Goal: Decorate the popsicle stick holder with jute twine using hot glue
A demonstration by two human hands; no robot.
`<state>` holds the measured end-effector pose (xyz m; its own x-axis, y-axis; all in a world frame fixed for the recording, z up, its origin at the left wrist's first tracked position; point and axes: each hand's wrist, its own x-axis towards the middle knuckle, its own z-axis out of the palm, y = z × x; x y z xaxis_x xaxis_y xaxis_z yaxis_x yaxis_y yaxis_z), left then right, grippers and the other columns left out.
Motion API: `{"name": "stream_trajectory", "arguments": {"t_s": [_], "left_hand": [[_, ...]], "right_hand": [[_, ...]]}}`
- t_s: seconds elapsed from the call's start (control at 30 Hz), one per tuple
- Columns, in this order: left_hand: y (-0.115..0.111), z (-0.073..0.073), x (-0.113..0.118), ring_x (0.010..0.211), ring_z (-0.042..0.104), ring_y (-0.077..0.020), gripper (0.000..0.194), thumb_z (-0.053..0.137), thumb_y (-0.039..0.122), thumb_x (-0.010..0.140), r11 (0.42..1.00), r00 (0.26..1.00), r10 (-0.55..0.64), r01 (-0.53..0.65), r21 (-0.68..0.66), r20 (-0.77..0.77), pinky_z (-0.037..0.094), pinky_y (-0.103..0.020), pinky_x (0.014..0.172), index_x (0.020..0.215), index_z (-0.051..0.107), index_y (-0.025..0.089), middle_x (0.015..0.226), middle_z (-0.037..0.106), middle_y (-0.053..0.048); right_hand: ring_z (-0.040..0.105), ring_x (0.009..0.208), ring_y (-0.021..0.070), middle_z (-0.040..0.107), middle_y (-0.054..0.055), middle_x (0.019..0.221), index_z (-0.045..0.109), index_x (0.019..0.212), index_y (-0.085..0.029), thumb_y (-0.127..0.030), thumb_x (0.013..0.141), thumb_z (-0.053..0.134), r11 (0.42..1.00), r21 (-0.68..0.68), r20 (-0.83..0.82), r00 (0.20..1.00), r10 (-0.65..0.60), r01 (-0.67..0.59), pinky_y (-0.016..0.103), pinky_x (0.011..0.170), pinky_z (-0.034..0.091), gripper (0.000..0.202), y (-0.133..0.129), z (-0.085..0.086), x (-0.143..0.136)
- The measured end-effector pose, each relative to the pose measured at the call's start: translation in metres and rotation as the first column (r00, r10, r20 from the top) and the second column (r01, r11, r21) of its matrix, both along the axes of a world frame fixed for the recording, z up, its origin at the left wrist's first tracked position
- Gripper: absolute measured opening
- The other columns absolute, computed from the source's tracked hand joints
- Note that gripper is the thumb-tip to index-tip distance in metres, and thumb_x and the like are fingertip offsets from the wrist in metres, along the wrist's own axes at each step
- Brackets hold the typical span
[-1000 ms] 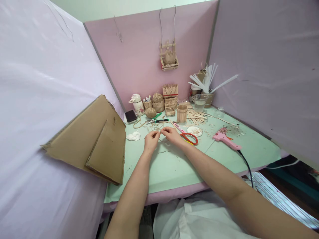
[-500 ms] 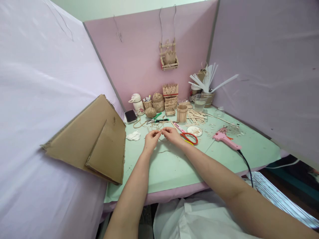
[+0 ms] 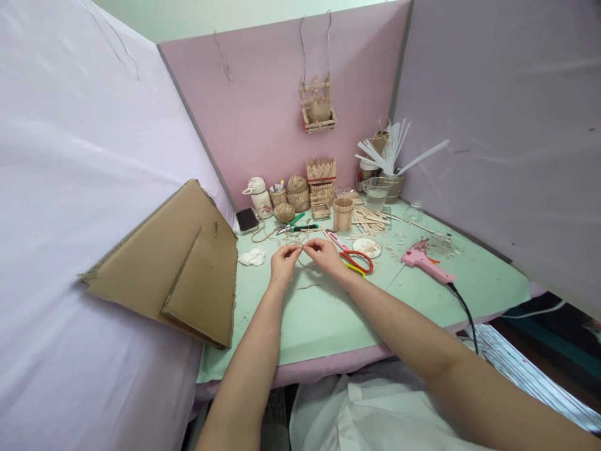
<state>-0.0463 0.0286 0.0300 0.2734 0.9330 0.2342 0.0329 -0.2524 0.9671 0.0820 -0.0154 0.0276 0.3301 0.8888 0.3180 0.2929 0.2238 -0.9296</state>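
Observation:
Over the middle of the green table, my left hand (image 3: 285, 263) and my right hand (image 3: 323, 254) meet at the fingertips, both pinched. Thin twine (image 3: 307, 268) hangs in a curve between them, its end at my fingertips, where details are too small to make out. A short loose piece of twine (image 3: 308, 287) lies on the table just below. Beside my right hand are scissors with red and yellow handles (image 3: 359, 260) and a pink cutter (image 3: 335, 239). Green-handled pliers (image 3: 305, 228) lie beyond my hands among loose twine.
A twine ball (image 3: 283, 212), a stick cup (image 3: 343, 215), wooden sticks (image 3: 369, 219) and a white dish (image 3: 367, 248) sit farther back. A pink glue gun (image 3: 429, 264) with a black cord lies right. Cardboard (image 3: 164, 266) leans left, near white tissue (image 3: 252, 256).
Both hands have shifted very slightly left, their fingertips still together. Nothing else has visibly moved.

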Motion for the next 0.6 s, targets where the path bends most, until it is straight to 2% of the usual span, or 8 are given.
{"name": "stream_trajectory", "arguments": {"t_s": [0.1, 0.3, 0.43, 0.5, 0.6], "left_hand": [[0.0010, -0.0012, -0.0002, 0.078, 0.059, -0.0159, 0.019, 0.068, 0.031, 0.066, 0.999, 1.000, 0.009, -0.009, 0.031, -0.004, 0.045, -0.029, 0.078, 0.076, 0.069, 0.014, 0.079, 0.068, -0.006], [-0.0008, -0.0018, 0.0013, 0.074, 0.058, -0.0152, 0.016, 0.068, 0.029, 0.065, 1.000, 1.000, 0.022, -0.022, -0.003, 0.000, 0.045, -0.029, 0.075, 0.074, 0.068, 0.015, 0.075, 0.067, -0.004], [-0.0013, -0.0033, 0.0037, 0.061, 0.050, -0.0101, 0.016, 0.068, 0.029, 0.064, 0.987, 0.998, 0.018, -0.008, -0.158, 0.065, 0.039, -0.023, 0.058, 0.069, 0.063, 0.015, 0.063, 0.058, 0.001], [0.0001, -0.0029, 0.0033, 0.055, 0.045, -0.0075, 0.016, 0.068, 0.028, 0.063, 0.949, 0.984, -0.027, 0.081, -0.305, 0.176, 0.033, -0.020, 0.050, 0.065, 0.059, 0.015, 0.059, 0.051, 0.002], [0.0031, -0.0004, 0.0003, 0.052, 0.041, -0.0060, 0.015, 0.067, 0.023, 0.062, 0.810, 0.934, -0.116, 0.287, -0.512, 0.339, 0.029, -0.019, 0.045, 0.062, 0.055, 0.015, 0.056, 0.047, 0.002]], "right_hand": [[0.058, 0.071, 0.0157, 0.066, 0.004, 0.075, 0.065, 0.075, -0.016, -0.034, 0.071, 0.060, 1.000, -0.008, -0.018, 1.000, 0.000, 0.000, 0.029, 0.071, 0.045, 0.019, 0.0006, -0.0014, 0.0005], [0.058, 0.071, 0.0151, 0.066, 0.003, 0.075, 0.064, 0.074, -0.017, -0.029, 0.071, 0.058, 0.999, 0.036, 0.018, 1.000, -0.022, 0.021, 0.029, 0.072, 0.045, 0.014, 0.0021, -0.0038, 0.0000], [0.054, 0.066, 0.0137, 0.063, 0.001, 0.071, 0.060, 0.071, -0.018, -0.026, 0.069, 0.055, 0.999, 0.024, 0.042, 0.998, -0.038, 0.037, 0.028, 0.066, 0.043, 0.009, 0.0023, -0.0053, -0.0030], [0.053, 0.065, 0.0133, 0.061, 0.000, 0.070, 0.059, 0.071, -0.018, -0.025, 0.069, 0.055, 0.999, 0.035, 0.049, 0.999, -0.022, 0.020, 0.027, 0.066, 0.043, 0.008, 0.0014, -0.0056, -0.0048], [0.053, 0.068, 0.0129, 0.059, 0.000, 0.072, 0.058, 0.072, -0.019, -0.026, 0.070, 0.054, 0.995, 0.093, 0.077, 0.997, 0.028, -0.035, 0.027, 0.067, 0.043, 0.008, -0.0014, -0.0042, -0.0069]]}}
